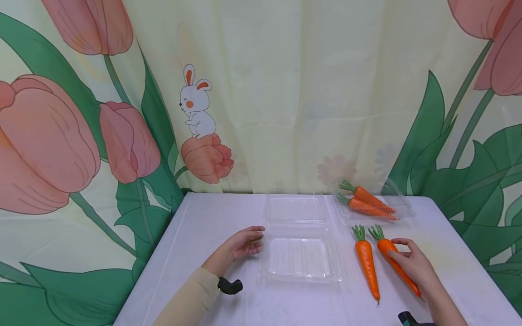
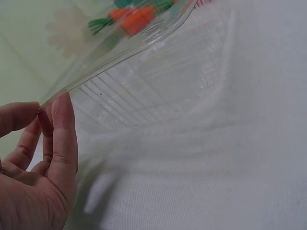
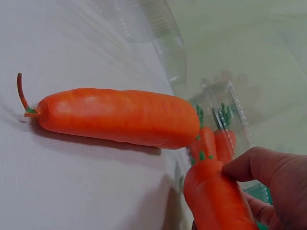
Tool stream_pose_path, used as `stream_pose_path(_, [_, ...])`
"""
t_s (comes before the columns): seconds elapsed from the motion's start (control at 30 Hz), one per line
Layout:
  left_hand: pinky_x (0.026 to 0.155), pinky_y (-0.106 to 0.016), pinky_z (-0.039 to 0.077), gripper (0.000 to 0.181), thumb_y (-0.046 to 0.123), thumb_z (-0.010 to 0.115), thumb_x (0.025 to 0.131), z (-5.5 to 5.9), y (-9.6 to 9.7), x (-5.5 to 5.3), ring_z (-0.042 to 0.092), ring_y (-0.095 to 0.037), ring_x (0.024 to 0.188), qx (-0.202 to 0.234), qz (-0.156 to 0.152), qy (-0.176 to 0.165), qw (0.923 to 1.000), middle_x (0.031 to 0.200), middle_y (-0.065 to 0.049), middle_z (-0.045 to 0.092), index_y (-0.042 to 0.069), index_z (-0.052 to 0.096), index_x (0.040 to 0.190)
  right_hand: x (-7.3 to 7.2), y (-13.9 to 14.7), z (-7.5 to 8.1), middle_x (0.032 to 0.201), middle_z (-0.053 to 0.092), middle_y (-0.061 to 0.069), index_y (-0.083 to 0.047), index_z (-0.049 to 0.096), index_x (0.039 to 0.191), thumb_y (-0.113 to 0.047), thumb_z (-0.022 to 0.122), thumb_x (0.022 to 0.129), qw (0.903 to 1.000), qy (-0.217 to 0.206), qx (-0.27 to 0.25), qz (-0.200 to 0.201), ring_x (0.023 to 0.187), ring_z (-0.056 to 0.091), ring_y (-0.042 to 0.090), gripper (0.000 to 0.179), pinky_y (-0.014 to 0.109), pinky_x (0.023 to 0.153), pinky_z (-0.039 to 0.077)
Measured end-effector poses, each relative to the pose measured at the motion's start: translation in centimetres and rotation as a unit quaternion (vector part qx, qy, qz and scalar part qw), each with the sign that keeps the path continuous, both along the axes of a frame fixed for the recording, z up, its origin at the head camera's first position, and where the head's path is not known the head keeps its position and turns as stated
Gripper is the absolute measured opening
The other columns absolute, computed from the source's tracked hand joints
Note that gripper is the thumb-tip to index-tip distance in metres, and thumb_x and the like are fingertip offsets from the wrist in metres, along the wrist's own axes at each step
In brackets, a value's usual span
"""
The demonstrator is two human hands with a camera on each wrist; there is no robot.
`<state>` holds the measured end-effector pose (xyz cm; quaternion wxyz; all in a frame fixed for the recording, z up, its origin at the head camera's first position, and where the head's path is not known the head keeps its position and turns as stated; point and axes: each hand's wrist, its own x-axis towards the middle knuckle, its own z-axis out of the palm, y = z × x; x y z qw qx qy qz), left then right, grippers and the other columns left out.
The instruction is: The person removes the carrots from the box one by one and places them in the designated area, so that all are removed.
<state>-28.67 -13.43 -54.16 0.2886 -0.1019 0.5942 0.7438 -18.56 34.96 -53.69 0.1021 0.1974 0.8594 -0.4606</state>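
Note:
A clear plastic clamshell box (image 1: 299, 277) lies with its lid (image 1: 294, 209) folded back in the middle of the white table. My left hand (image 1: 245, 243) is at its left side; in the left wrist view the thumb and fingers pinch the box's thin rim (image 2: 103, 72). To the right, my right hand (image 1: 413, 262) grips an orange carrot (image 1: 385, 248) with green tops near its thick end, the thumb lying on top in the right wrist view. A second carrot (image 1: 368, 267) rests on the table just left of it, tip toward me.
At the back right, another clear plastic box (image 1: 401, 206) holds carrots (image 1: 367, 196). A curtain (image 1: 265, 113) printed with tulips and a rabbit hangs behind the table's far edge. White cloth covers the tabletop (image 1: 195, 226).

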Motion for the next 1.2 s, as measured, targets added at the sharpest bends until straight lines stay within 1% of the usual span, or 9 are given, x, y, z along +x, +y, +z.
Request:
stream_pose_path(0.1, [0.072,-0.027,0.062,0.025,0.012,0.062,0.102,-0.02,0.01,-0.02,0.066,-0.014,0.077,-0.002,0.001,0.0,1.0,0.103,-0.006,0.062,0.008,0.063,0.126,-0.04,-0.27,-0.38,0.138,0.04,0.041,0.002,0.025,0.154,-0.045,0.062,0.101,1.0,-0.003,0.0,-0.007,0.112,0.054,0.047,0.08,0.042,0.083,0.062])
stream_pose_path(0.2, [0.072,-0.027,0.062,0.025,0.012,0.063,0.102,-0.01,0.0,-0.04,0.066,-0.014,0.077,-0.003,0.004,-0.001,1.0,0.104,-0.006,0.062,0.008,0.064,0.126,-0.05,-0.63,-0.56,0.139,0.04,0.042,0.003,0.025,0.153,-0.045,0.062,0.101,0.9999,-0.007,0.008,-0.004,0.114,0.054,0.049,0.079,0.044,0.084,0.062])
stream_pose_path(0.33, [0.071,-0.027,0.062,0.025,0.012,0.063,0.101,-0.05,-0.05,0.01,0.066,-0.014,0.077,-0.002,0.005,0.002,1.0,0.103,-0.005,0.062,0.008,0.064,0.126,-0.01,-0.96,-0.42,0.137,0.04,0.043,0.005,0.024,0.152,-0.041,0.061,0.102,0.9997,-0.014,0.018,0.001,0.113,0.054,0.05,0.077,0.045,0.083,0.062])
stream_pose_path(0.4, [0.07,-0.027,0.061,0.025,0.011,0.063,0.101,-0.04,-0.07,0.06,0.066,-0.013,0.076,-0.001,0.004,0.005,1.0,0.101,-0.005,0.062,0.008,0.064,0.126,0.04,-0.97,-0.3,0.136,0.039,0.044,0.007,0.022,0.151,-0.041,0.06,0.102,0.9996,-0.021,0.017,0.004,0.112,0.055,0.05,0.079,0.045,0.083,0.062])
stream_pose_path(0.5, [0.07,-0.026,0.061,0.024,0.01,0.062,0.1,0.05,-0.09,0.2,0.065,-0.013,0.076,0.002,0.001,0.006,1.0,0.099,-0.004,0.062,0.008,0.063,0.124,0.12,-0.83,-0.14,0.138,0.037,0.045,0.012,0.02,0.15,-0.046,0.058,0.102,0.9992,-0.037,0.01,0.014,0.116,0.053,0.052,0.084,0.047,0.087,0.061])
stream_pose_path(0.63, [0.069,-0.026,0.061,0.023,0.009,0.061,0.1,0.11,-0.13,0.35,0.066,-0.013,0.075,0.003,0.002,0.008,1.0,0.099,-0.004,0.062,0.008,0.064,0.123,0.18,-0.55,-0.06,0.14,0.035,0.046,0.016,0.021,0.149,-0.051,0.057,0.101,0.9985,-0.046,0.017,0.023,0.123,0.049,0.055,0.089,0.056,0.096,0.056])
stream_pose_path(0.9, [0.071,-0.026,0.062,0.034,0.012,0.065,0.099,0.07,-0.3,0.39,0.068,-0.012,0.076,0.0,0.012,0.001,0.9999,0.102,-0.006,0.065,0.003,0.06,0.131,0.16,-0.28,-0.21,0.141,0.035,0.046,0.015,0.023,0.15,-0.054,0.054,0.102,0.9986,-0.042,0.02,0.025,0.125,0.047,0.056,0.09,0.061,0.1,0.052])
stream_pose_path(1.07, [0.074,-0.026,0.062,0.041,0.015,0.066,0.1,0.05,-0.34,0.39,0.068,-0.013,0.077,0.003,0.014,-0.003,0.9999,0.103,-0.006,0.066,0.002,0.056,0.137,0.17,-0.48,-0.22,0.141,0.037,0.045,0.013,0.024,0.151,-0.051,0.057,0.102,0.9988,-0.036,0.022,0.023,0.123,0.049,0.056,0.087,0.059,0.099,0.054])
stream_pose_path(1.2, [0.074,-0.026,0.062,0.04,0.016,0.066,0.1,0.01,-0.3,0.44,0.068,-0.013,0.078,0.005,0.013,-0.003,0.9999,0.104,-0.006,0.065,0.002,0.056,0.136,0.18,-0.68,-0.3,0.139,0.04,0.044,0.013,0.028,0.15,-0.047,0.058,0.103,0.9989,-0.036,0.027,0.015,0.121,0.05,0.054,0.083,0.058,0.098,0.054])
